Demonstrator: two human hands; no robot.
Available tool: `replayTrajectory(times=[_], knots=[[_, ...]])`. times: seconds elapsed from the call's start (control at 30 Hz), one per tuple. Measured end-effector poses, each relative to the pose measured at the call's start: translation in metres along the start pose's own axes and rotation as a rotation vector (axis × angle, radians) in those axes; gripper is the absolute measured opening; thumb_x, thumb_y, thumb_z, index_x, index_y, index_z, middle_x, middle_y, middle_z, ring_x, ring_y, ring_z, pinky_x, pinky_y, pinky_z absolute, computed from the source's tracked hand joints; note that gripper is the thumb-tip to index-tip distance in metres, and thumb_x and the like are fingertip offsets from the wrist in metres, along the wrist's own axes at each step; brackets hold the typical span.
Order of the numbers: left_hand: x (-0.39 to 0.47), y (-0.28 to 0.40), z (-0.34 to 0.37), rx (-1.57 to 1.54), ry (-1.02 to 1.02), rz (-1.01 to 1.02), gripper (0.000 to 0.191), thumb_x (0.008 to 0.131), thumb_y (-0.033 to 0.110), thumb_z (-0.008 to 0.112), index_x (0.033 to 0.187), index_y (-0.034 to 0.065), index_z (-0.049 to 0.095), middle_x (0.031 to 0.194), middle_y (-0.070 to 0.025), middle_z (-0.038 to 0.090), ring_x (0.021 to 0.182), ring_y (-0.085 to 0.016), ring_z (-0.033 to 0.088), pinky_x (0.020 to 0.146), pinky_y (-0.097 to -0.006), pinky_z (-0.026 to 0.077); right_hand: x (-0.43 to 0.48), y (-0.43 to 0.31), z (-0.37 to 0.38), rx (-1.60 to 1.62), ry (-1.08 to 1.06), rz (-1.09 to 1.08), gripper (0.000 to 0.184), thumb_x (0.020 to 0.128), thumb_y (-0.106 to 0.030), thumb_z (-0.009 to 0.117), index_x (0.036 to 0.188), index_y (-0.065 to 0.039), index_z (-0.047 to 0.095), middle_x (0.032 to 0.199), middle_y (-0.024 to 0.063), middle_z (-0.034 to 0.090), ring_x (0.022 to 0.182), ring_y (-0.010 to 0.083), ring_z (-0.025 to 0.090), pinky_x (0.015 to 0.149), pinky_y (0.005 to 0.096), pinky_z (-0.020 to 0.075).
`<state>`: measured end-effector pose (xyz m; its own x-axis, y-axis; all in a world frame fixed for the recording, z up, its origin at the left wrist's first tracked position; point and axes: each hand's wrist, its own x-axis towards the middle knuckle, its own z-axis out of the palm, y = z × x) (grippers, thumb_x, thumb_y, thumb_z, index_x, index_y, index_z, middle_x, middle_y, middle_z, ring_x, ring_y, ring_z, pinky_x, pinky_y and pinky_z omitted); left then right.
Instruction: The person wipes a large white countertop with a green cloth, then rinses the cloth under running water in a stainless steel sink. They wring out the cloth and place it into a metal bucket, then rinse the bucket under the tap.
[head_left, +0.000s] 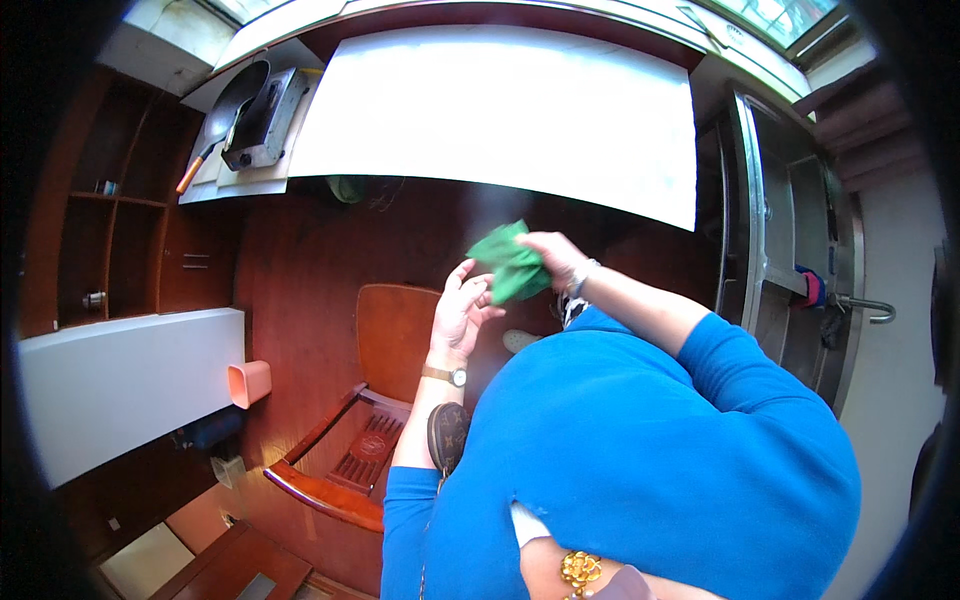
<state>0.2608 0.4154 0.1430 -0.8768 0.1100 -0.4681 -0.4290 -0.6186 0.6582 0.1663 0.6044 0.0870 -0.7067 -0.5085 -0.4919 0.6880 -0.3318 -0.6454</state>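
Observation:
A crumpled green cloth (514, 264), slightly blurred, hangs from my right hand (553, 259), whose fingers are closed on its right side. My left hand (460, 311) is raised just to the left of the cloth, palm up with the fingers spread and curled a little. Its fingertips come close to the cloth's lower left edge; whether they touch it I cannot tell. Both hands are in front of my body, short of the near edge of a white tabletop (502, 112).
A wooden chair (397, 337) stands at the left, beyond it a pink bin (250, 384) by a white surface (135, 382). A wok (229, 105) and a portable gas stove (266, 120) are at the upper left. A steel sink (810, 217) with a faucet (870, 306) lies at the right.

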Motion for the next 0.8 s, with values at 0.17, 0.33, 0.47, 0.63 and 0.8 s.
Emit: replayTrajectory(times=[0.17,0.33,0.47,0.63,0.8], knots=[[0.029,-0.007,-0.018,-0.096,0.133,-0.09,0.041,0.091,0.021,0.059,0.127,0.0045,0.046,0.108,-0.0173,0.059,0.081,-0.021,0.061,0.072,-0.0365,0.056,0.013,-0.084,-0.12,-0.414,0.66,-0.356,0.063,0.084,-0.04,0.065,0.131,0.0,0.047,0.111,0.0137,0.062,0.098,0.0237,0.061,0.087,0.0356,0.0483],[0.059,-0.001,-0.025,-0.061,0.219,-0.133,0.036,0.09,0.024,0.06,0.12,0.0055,0.053,0.107,-0.0155,0.06,0.082,-0.023,0.059,0.075,-0.0383,0.053,0.036,-0.108,-0.227,-1.452,1.048,-0.259,0.067,0.086,-0.035,0.058,0.141,-0.005,0.035,0.136,0.0263,0.041,0.127,0.0379,0.038,0.105,0.0463,0.0325],[0.08,0.025,-0.021,-0.014,0.283,-0.176,0.034,0.092,0.018,0.056,0.122,0.0033,0.05,0.102,-0.0149,0.063,0.078,-0.021,0.062,0.071,-0.0368,0.054,0.098,-0.063,-0.198,-1.679,0.994,-0.331,0.073,0.088,-0.031,0.054,0.146,0.0,0.022,0.151,0.0261,0.018,0.14,0.0394,0.019,0.113,0.048,0.0178],[0.119,0.054,-0.006,-0.008,0.339,-0.139,0.031,0.094,0.017,0.055,0.121,0.0036,0.051,0.099,-0.0133,0.064,0.076,-0.02,0.063,0.069,-0.0351,0.054,0.177,-0.06,-0.109,-1.652,0.282,-0.592,0.069,0.084,-0.022,0.053,0.144,0.0,0.027,0.151,0.025,0.019,0.141,0.0384,0.017,0.114,0.0485,0.0161],[0.137,0.062,0.006,0.072,0.344,-0.192,0.028,0.094,0.017,0.055,0.119,0.0035,0.051,0.099,-0.0132,0.064,0.075,-0.02,0.063,0.069,-0.0342,0.054,0.24,-0.058,-0.024,-1.795,-0.36,-0.713,0.066,0.079,-0.006,0.049,0.143,-0.003,0.031,0.153,0.0193,0.021,0.142,0.0315,0.019,0.115,0.0442,0.0186]])
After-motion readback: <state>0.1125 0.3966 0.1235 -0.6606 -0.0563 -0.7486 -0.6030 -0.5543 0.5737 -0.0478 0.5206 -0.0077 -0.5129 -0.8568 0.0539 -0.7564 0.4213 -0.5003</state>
